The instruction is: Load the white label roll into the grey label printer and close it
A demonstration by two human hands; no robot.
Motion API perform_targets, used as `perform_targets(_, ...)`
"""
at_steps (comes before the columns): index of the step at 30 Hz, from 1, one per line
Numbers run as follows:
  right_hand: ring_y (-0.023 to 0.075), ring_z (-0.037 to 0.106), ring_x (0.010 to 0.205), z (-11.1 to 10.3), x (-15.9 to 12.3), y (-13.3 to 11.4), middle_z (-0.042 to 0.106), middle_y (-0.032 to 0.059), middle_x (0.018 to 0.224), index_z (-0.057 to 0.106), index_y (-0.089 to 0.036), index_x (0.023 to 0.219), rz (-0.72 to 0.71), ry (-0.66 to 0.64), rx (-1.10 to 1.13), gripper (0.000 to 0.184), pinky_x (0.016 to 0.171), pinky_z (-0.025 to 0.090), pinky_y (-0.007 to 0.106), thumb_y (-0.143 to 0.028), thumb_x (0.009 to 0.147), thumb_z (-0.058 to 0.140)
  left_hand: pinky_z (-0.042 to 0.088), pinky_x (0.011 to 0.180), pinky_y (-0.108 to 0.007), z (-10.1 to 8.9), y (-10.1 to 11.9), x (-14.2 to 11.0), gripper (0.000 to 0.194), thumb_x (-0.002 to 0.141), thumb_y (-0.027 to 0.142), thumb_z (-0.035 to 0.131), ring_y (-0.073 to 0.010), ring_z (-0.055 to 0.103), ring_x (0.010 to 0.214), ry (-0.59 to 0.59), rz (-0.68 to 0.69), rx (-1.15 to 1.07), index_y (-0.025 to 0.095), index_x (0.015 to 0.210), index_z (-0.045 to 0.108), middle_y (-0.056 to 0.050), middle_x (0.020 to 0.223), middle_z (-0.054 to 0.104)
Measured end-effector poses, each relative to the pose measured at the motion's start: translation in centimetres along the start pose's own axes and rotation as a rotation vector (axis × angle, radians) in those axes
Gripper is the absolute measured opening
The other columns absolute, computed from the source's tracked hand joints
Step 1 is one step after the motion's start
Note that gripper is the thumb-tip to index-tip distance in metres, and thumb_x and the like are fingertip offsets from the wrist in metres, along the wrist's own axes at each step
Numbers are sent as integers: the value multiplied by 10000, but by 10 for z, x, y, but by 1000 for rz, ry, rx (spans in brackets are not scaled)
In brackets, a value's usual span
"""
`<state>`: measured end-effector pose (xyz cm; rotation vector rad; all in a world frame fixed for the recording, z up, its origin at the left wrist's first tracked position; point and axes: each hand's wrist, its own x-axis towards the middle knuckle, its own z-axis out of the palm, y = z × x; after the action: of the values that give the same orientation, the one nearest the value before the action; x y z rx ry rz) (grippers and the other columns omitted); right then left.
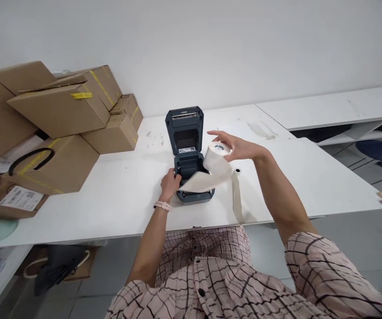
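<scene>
A dark label printer stands on the white table with its lid raised. My left hand grips the left side of its base, with the thumb at the inner edge. Held up by my right hand is a white paper roll, just right of the printer's open bay. A loose strip of its paper hangs out to the left, over the printer's front. Right of the printer, a small dark-cored roll with a paper tail rests on the table.
Cardboard boxes with yellow tape are piled at the left, one bearing a white label. The white table meets a wall at the back. A lower shelf unit and a dark blue stool are at the right.
</scene>
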<state>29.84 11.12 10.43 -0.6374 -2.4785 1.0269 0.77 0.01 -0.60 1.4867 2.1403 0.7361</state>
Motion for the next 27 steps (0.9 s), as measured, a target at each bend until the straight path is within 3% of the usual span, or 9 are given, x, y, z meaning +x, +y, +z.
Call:
perform_targets(4,310,561,1208,-10,-16,33,514,132,1407,265,-292,1577,173,51,-61,994,1023,488,478,-346,735,790,449,742,-350,-1,-1,0,404,897,279,444,-277,683,877,-44,2,4,205,1270,580,-62,898,735)
perform_targets(9,352,437,1389,18,-3,76,421,170,1534,302,-236,1553,289,21,-9,962,1024,495,461,-245,702,751,444,744,-350,-1,-3,2,432,888,300,446,-275,680,889,-42,-2,-9,214,1291,575,-50,904,735)
perform_targets(13,354,398,1438,32,-6,91,407,173,1566,337,-243,1544,343,44,46,959,1076,461,483,-263,696,783,432,726,-342,2,-7,6,446,874,300,450,-275,671,894,-39,5,-15,217,1291,585,-37,835,716)
perform_targets(16,318,423,1443,28,-38,98,430,166,1570,267,-261,1588,330,107,199,992,1153,397,497,-357,748,787,420,702,-331,4,-10,8,439,866,314,457,-259,658,838,-30,9,-51,219,1272,595,-27,798,695)
perform_targets(18,298,399,1471,28,-68,101,405,147,1599,256,-282,1595,330,168,318,923,1149,414,480,-411,814,730,413,685,-327,6,-12,8,434,865,321,456,-252,647,800,-26,7,-65,219,1262,598,-23,778,683)
perform_targets(21,304,485,1409,40,-102,102,460,130,1569,442,-285,1505,391,178,350,703,1039,517,457,-474,863,661,412,679,-328,5,-11,7,441,867,319,453,-251,641,776,-29,11,-79,214,1272,594,-22,760,675)
perform_targets(24,302,647,1178,57,-111,93,668,143,1326,650,-217,1273,397,84,288,523,942,552,453,-509,840,687,424,692,-330,4,-9,5,451,865,312,462,-253,647,794,-26,7,-93,205,1283,595,-31,780,687)
perform_targets(27,264,693,994,53,-104,70,738,127,1087,673,-179,1173,225,86,360,502,886,549,424,-555,842,692,428,695,-329,3,-7,4,463,866,314,465,-252,646,801,-26,-2,-94,195,1294,595,-38,800,693)
